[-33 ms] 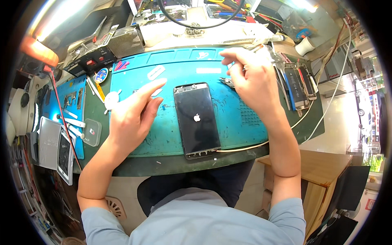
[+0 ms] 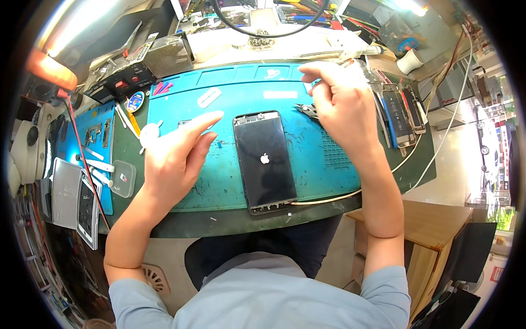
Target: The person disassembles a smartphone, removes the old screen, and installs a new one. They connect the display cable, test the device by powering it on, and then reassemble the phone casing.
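A smartphone [image 2: 264, 178] with a black screen and a small white logo lit in its middle lies face up on the blue repair mat [image 2: 219, 189]. Bare parts show at its top and bottom ends, and a pale cable [image 2: 329, 199] runs to its lower right corner. To the left of the phone hovers my left hand [image 2: 174, 156], thumb and forefinger apart, holding nothing. My right hand [image 2: 348, 107] is raised over the mat's right side, fingers loosely bent and apart, with nothing seen in it. Small pliers [image 2: 308, 111] lie beside it, partly hidden by that hand.
Opened phone bodies [image 2: 397, 118] and a blue tool [image 2: 388, 118] lie at the right. On the left are a clear plastic box [image 2: 124, 178], a silver case [image 2: 67, 192] and a solder spool [image 2: 136, 101]. A black power unit [image 2: 120, 82] stands behind, and a black ring [image 2: 271, 34] overhangs the back.
Both hands have shifted only slightly: the right a little to the right, the left a little lower and to the left. The phone stays in place with its logo lit.
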The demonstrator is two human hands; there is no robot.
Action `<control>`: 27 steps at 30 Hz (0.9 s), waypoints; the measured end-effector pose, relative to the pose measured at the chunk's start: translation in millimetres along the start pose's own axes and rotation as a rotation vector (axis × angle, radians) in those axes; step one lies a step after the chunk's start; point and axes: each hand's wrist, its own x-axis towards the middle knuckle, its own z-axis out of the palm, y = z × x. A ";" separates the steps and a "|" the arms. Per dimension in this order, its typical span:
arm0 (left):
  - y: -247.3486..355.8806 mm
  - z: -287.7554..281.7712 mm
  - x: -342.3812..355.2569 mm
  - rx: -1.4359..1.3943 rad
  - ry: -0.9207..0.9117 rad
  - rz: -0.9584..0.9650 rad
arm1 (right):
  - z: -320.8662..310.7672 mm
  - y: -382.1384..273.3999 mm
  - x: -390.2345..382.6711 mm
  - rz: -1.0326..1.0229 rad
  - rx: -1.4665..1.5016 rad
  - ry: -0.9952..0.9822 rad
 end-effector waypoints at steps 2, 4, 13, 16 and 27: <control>-3.2 -9.4 2.3 0.108 -0.025 0.052 | -5.1 -0.8 3.2 -0.039 -0.127 0.060; -6.5 -11.9 -1.9 0.047 -0.054 -0.059 | -6.7 -2.1 2.9 0.030 -0.080 0.022; -7.0 -9.1 -4.2 -0.981 -0.221 -0.776 | 8.4 -21.9 -12.7 0.100 0.159 -0.282; -0.2 -15.5 -0.6 -1.099 -0.275 -0.835 | 20.4 -22.8 -16.3 0.089 0.169 -0.228; 15.1 -15.1 -3.3 -1.446 -0.139 -0.914 | 24.0 -17.5 10.7 0.513 0.468 -0.581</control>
